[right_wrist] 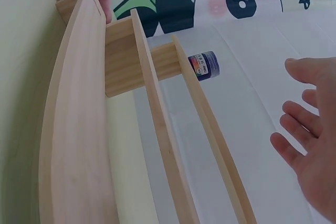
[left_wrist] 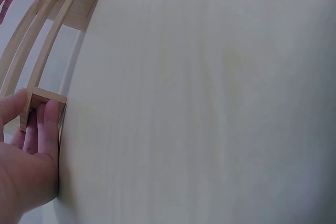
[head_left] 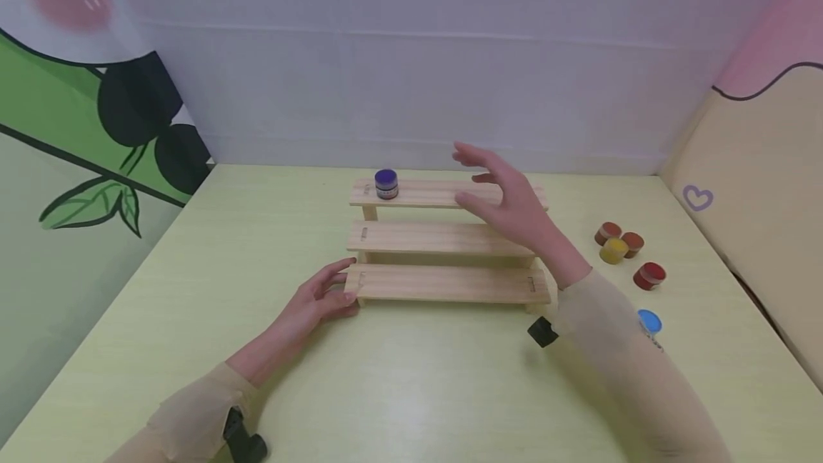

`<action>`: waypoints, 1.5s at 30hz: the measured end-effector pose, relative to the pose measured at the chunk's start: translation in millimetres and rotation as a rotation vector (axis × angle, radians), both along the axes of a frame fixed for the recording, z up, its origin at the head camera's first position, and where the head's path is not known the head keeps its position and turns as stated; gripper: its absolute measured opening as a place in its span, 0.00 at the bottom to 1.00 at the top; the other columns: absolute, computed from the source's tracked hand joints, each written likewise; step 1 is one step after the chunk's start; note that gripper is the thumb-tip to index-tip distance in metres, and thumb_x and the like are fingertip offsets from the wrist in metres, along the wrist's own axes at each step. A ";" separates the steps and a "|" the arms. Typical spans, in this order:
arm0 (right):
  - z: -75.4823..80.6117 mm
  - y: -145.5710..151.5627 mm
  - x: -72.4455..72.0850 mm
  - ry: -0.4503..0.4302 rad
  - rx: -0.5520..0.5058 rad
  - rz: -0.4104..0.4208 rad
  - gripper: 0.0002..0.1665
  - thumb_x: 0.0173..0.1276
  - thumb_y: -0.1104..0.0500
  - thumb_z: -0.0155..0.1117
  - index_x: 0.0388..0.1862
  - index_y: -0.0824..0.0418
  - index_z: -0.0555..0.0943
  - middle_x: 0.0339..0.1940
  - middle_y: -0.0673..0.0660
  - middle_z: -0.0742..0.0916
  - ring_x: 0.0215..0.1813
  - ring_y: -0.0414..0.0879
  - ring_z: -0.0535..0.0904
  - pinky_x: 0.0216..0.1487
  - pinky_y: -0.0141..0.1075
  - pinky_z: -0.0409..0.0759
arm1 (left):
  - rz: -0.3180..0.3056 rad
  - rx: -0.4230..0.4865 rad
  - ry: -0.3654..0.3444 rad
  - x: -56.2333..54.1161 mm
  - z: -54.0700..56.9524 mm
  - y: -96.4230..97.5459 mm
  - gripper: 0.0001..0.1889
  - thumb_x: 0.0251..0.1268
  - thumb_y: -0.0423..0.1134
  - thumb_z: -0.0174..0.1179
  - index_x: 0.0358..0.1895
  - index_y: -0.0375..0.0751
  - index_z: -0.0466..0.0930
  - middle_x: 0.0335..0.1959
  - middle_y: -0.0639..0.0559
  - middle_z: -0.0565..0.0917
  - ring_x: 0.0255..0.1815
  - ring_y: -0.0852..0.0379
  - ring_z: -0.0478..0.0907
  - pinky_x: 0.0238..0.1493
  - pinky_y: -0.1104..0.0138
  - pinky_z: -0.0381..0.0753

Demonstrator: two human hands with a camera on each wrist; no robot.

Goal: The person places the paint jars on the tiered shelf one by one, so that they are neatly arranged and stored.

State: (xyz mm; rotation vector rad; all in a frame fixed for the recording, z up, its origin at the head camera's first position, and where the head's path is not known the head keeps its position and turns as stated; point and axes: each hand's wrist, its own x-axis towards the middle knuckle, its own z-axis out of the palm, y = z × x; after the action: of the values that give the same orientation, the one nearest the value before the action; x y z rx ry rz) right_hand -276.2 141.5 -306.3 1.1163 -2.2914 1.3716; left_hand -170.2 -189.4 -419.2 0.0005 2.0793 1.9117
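A three-tier wooden stand (head_left: 444, 284) stands on the table. At the left end of its lowest board my left hand (head_left: 321, 295) holds on, thumb on the board and fingers behind the end, as the left wrist view shows (left_wrist: 29, 166). A small paint jar with a purple-blue lid (head_left: 386, 184) is upright on the top board's left part; the right wrist view has this jar (right_wrist: 203, 65) too. Over the right part of the stand hangs my right hand (head_left: 504, 198), its fingers spread and relaxed, with nothing held and apart from the jar.
Right of the stand lie several small paint jars: a yellow one (head_left: 614, 250), orange-brown ones (head_left: 607, 233), and a red one (head_left: 650, 276). A blue-lidded jar (head_left: 650, 321) is partly behind the right sleeve. A white cloth wall (head_left: 411, 91) rises behind the table.
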 end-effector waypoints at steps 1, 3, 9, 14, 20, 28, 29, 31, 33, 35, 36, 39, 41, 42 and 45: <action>-0.5 4.3 0.6 0.005 0.000 -0.006 0.41 0.68 0.64 0.66 0.76 0.48 0.63 0.72 0.50 0.75 0.71 0.48 0.70 0.68 0.45 0.76 | 0.001 0.001 0.001 0.1 -0.1 -0.1 0.35 0.70 0.38 0.59 0.77 0.50 0.55 0.68 0.39 0.66 0.52 0.61 0.80 0.58 0.64 0.85; -1.7 13.8 1.8 0.016 -0.002 -0.024 0.41 0.67 0.64 0.66 0.76 0.48 0.64 0.71 0.50 0.76 0.71 0.46 0.71 0.67 0.42 0.77 | 0.005 0.006 -0.002 0.3 0.1 0.1 0.35 0.70 0.38 0.59 0.77 0.50 0.55 0.68 0.40 0.66 0.51 0.61 0.80 0.57 0.65 0.85; -5.6 45.1 4.5 0.018 -0.014 -0.093 0.41 0.67 0.67 0.65 0.76 0.47 0.64 0.70 0.52 0.77 0.70 0.47 0.72 0.65 0.29 0.76 | 0.002 0.019 0.011 2.2 2.0 1.2 0.35 0.70 0.36 0.59 0.77 0.48 0.54 0.67 0.39 0.66 0.50 0.62 0.80 0.57 0.65 0.85; -5.4 66.3 9.2 0.030 -0.006 -0.153 0.42 0.67 0.68 0.65 0.76 0.47 0.64 0.69 0.55 0.78 0.69 0.41 0.72 0.63 0.24 0.75 | 0.009 0.013 0.009 2.4 2.6 1.5 0.35 0.70 0.37 0.59 0.77 0.48 0.55 0.67 0.39 0.66 0.50 0.62 0.80 0.57 0.66 0.85; -10.5 97.9 12.6 0.010 -0.024 -0.241 0.41 0.66 0.69 0.65 0.75 0.48 0.65 0.68 0.58 0.79 0.66 0.32 0.72 0.61 0.19 0.75 | 0.002 0.018 0.007 1.3 2.7 2.5 0.35 0.71 0.36 0.58 0.77 0.48 0.55 0.69 0.37 0.65 0.51 0.62 0.80 0.57 0.66 0.85; -21.0 146.0 10.3 -0.087 0.076 -0.381 0.39 0.71 0.62 0.62 0.77 0.42 0.62 0.70 0.53 0.76 0.63 0.24 0.70 0.54 0.12 0.73 | -0.004 0.010 0.015 1.4 3.3 3.1 0.36 0.71 0.37 0.58 0.78 0.46 0.53 0.70 0.36 0.65 0.52 0.61 0.80 0.58 0.66 0.84; -23.3 151.1 9.2 -0.097 0.081 -0.387 0.39 0.71 0.62 0.62 0.77 0.42 0.62 0.70 0.53 0.76 0.62 0.24 0.70 0.53 0.12 0.73 | -0.002 0.008 0.011 1.4 2.9 2.9 0.36 0.71 0.37 0.58 0.78 0.47 0.53 0.70 0.36 0.65 0.52 0.61 0.80 0.58 0.66 0.84; -27.8 160.4 8.0 -0.128 0.100 -0.396 0.39 0.71 0.62 0.62 0.77 0.42 0.61 0.70 0.55 0.76 0.62 0.24 0.69 0.51 0.13 0.76 | 0.005 0.008 0.002 1.0 1.7 2.8 0.35 0.71 0.37 0.58 0.78 0.48 0.54 0.69 0.37 0.65 0.52 0.60 0.80 0.58 0.66 0.85; -32.0 168.4 8.4 -0.150 0.130 -0.408 0.39 0.71 0.61 0.63 0.77 0.42 0.61 0.70 0.55 0.75 0.60 0.23 0.69 0.48 0.12 0.76 | 0.007 0.007 -0.001 0.9 0.6 2.6 0.35 0.71 0.37 0.58 0.78 0.48 0.54 0.69 0.38 0.65 0.52 0.60 0.80 0.57 0.66 0.85; -35.4 175.3 9.9 -0.166 0.162 -0.410 0.39 0.71 0.60 0.63 0.77 0.43 0.62 0.69 0.54 0.76 0.59 0.22 0.69 0.48 0.11 0.74 | 0.008 0.006 -0.001 0.9 0.2 2.8 0.35 0.71 0.37 0.58 0.78 0.49 0.54 0.69 0.38 0.65 0.51 0.61 0.80 0.57 0.66 0.85; -37.1 178.9 10.4 -0.169 0.182 -0.412 0.39 0.71 0.60 0.63 0.77 0.43 0.62 0.68 0.52 0.76 0.59 0.21 0.68 0.49 0.10 0.73 | 0.009 0.008 -0.002 1.0 0.3 2.8 0.35 0.71 0.37 0.59 0.77 0.49 0.54 0.69 0.39 0.66 0.51 0.61 0.80 0.57 0.66 0.85; -43.2 189.4 10.6 -0.158 0.226 -0.410 0.38 0.70 0.60 0.64 0.76 0.46 0.64 0.63 0.38 0.76 0.60 0.22 0.67 0.53 0.07 0.66 | 0.007 0.010 -0.002 1.8 1.4 2.6 0.35 0.71 0.38 0.59 0.77 0.49 0.54 0.69 0.39 0.65 0.51 0.61 0.80 0.57 0.67 0.85; -47.0 196.2 10.6 -0.162 0.252 -0.408 0.38 0.70 0.60 0.65 0.76 0.47 0.64 0.61 0.31 0.74 0.60 0.22 0.66 0.52 0.06 0.65 | 0.007 0.008 -0.003 2.4 2.0 2.4 0.35 0.71 0.38 0.59 0.77 0.49 0.54 0.69 0.38 0.65 0.51 0.61 0.80 0.57 0.67 0.85; -48.6 199.6 10.8 -0.167 0.262 -0.407 0.38 0.69 0.60 0.65 0.76 0.48 0.64 0.61 0.32 0.74 0.60 0.21 0.66 0.52 0.06 0.65 | 0.009 0.009 -0.006 2.6 2.4 2.3 0.35 0.71 0.38 0.59 0.77 0.49 0.54 0.69 0.39 0.65 0.51 0.61 0.80 0.57 0.67 0.85; -53.7 209.7 11.2 -0.178 0.297 -0.410 0.38 0.69 0.60 0.65 0.76 0.49 0.64 0.65 0.44 0.77 0.59 0.18 0.64 0.51 0.05 0.64 | 0.009 0.004 -0.003 3.4 2.7 1.5 0.35 0.71 0.38 0.58 0.78 0.49 0.54 0.69 0.38 0.65 0.51 0.61 0.80 0.58 0.67 0.84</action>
State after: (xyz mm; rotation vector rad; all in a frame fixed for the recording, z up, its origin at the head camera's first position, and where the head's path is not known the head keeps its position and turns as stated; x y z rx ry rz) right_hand -265.0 351.2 -360.0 0.5556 -2.7223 1.0320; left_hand -166.8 -187.8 -416.4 -0.0114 2.0766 1.9201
